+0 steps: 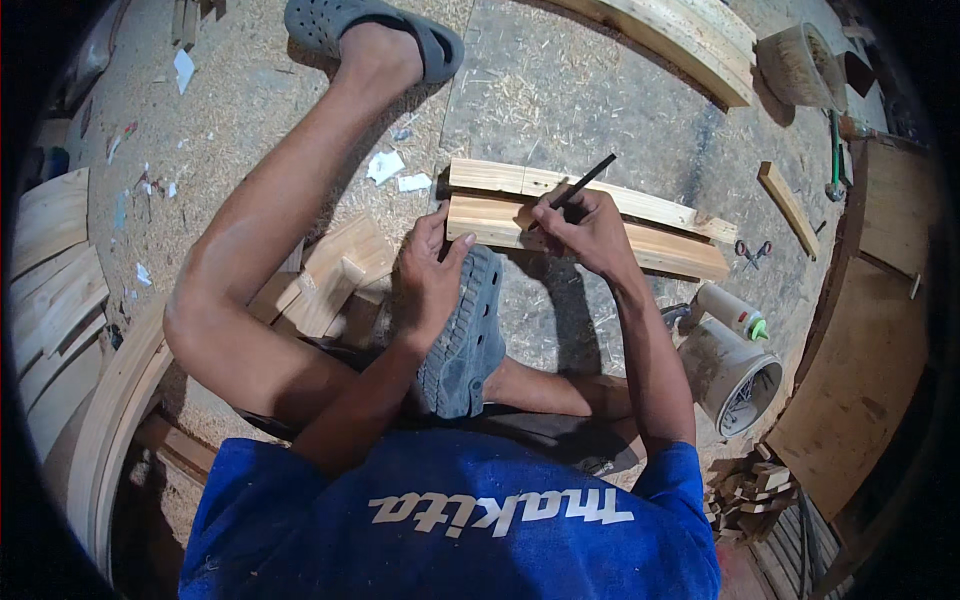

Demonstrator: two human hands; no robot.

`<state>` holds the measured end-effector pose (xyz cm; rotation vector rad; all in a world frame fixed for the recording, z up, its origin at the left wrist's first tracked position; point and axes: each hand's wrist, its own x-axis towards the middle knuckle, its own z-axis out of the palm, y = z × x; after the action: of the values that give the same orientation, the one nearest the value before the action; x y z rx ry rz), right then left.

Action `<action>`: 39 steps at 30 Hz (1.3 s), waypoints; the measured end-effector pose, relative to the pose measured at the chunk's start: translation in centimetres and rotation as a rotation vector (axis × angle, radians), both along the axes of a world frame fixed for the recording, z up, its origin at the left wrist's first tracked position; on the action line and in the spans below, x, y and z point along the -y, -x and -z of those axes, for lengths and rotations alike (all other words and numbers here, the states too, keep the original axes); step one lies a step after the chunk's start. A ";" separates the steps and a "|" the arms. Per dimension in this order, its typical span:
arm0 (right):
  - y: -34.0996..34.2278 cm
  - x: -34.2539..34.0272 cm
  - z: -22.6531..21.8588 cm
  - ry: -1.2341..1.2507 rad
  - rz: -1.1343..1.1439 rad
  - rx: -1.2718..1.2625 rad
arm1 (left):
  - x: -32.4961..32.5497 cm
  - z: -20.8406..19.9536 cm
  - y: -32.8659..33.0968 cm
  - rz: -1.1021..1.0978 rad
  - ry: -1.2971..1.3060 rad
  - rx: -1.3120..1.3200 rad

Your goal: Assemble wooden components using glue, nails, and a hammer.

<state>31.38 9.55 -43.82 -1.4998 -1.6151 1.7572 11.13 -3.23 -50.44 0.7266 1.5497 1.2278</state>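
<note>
Near beam: pale timber (490,214), lying across the floor just beyond the near clog (465,330); both hands at it. Looks like a marking step.
Pencil: dark, slim (586,180), slanting, lower end at the near beam; can't tell if the tip touches.
Right hand: (585,225) pinches the pencil between thumb and fingers, narrow grip, over the beam's middle-left part.
Left hand: (430,265) at the beam's left end, thumb and fingers apart; fingers by the end, can't tell how firmly they press.
Doing it well: should pin that left end so nothing slides, keep the pencil slant constant, draw light; shadow over the marking spot could hide the line, so shifting to better light may help.
Far beam: (620,198) just beyond, roughly parallel; best not nudged.
Right side: scissors (752,254) past the beam ends, then nearer a white bottle (730,310) and bucket (722,375).
Floor: shavings, paper scraps (384,167).
</note>
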 end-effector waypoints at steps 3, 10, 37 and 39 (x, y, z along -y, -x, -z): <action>0.2 0.3 0.3 0.089 0.031 -0.040 | 0.0 0.0 -0.3 -0.013 0.014 -0.001; 0.5 0.2 -0.5 0.147 0.036 -0.068 | 0.0 -0.2 -0.2 -0.017 0.060 -0.072; 0.3 0.0 0.4 -0.181 0.416 -0.134 | -2.0 -2.2 0.6 -0.017 0.057 -0.200; 0.3 -0.6 0.6 -0.271 0.365 -0.113 | -3.7 -3.3 1.3 0.091 0.000 -0.447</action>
<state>31.06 10.19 -44.43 -1.4291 -1.3564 1.3417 9.82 0.42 -47.17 1.1141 1.8502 1.0416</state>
